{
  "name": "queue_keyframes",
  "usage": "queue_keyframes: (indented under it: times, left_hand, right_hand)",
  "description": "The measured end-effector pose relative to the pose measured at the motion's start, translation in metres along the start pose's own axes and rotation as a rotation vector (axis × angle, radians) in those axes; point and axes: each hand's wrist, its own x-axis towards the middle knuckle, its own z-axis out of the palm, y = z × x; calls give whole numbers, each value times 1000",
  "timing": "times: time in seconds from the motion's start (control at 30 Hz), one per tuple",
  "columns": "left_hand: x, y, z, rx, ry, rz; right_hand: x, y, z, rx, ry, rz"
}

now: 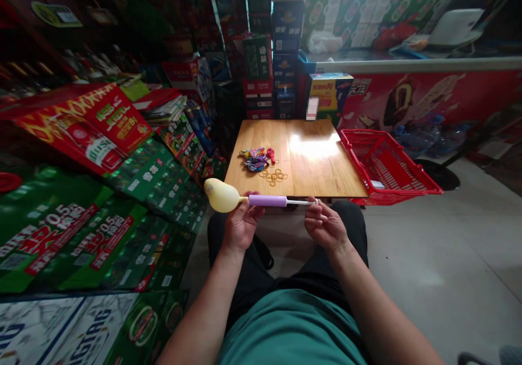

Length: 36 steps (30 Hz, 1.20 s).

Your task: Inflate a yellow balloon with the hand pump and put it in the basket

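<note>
- The left hand (pixel 241 224) has its fingers closed around the nozzle end of the purple pump (pixel 268 200), where the neck of a partly inflated yellow balloon (pixel 222 195) meets it.
- The right hand (pixel 327 224) pinches the white end of the pump's rod (pixel 299 202), which extends out of the barrel.
- The pump lies level between both hands, along the near edge of the wooden bench (pixel 314 177); the balloon sticks out past that edge's left corner, near the green cartons (pixel 153 177).
- On the bench's left half sit a small heap of colourful balloons (pixel 256 160) and, just nearer, loose rubber bands (pixel 273 177), both back from the near edge.
- The bench's middle and right side give open room, with glare towards the far edge.
- Close by the bench's right edge, a red basket (pixel 420 175) holds a small white item (pixel 377 184); bare floor (pixel 416 256) spreads on the near side of it.
- Beyond the far edge stand a yellow-and-blue box (pixel 326 90) and stacked boxes (pixel 283 49); their contents are hidden.
</note>
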Motion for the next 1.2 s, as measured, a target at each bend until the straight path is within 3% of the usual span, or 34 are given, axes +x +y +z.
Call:
queue_keyframes:
  times: [0.1, 0.27, 0.43, 0.67, 0.83, 1.0, 1.2]
  left_hand:
    - [-1, -8, 2, 0, -11, -21]
    - [-4, -49, 18, -24, -49, -139]
    - [-3, -74, 22, -24, -35, -162]
    - [4, -64, 15, 4, -24, -50]
    - [-9, -77, 20, 36, -75, -136]
    - [-14, -91, 8, 25, -15, -187]
    - [0, -76, -6, 8, 47, -139]
  right_hand:
    - [-4, 1, -3, 3, 21, -22]
    - [-6, 5, -17, 50, 80, 55]
    - [-14, -11, -27, 84, 124, 25]
    - [-36, -40, -33, 44, 37, -78]
    - [-34, -21, -39, 83, 64, 4]
    - [-31, -5, -46, 61, 125, 39]
    - [-38, -34, -55, 28, 77, -20]
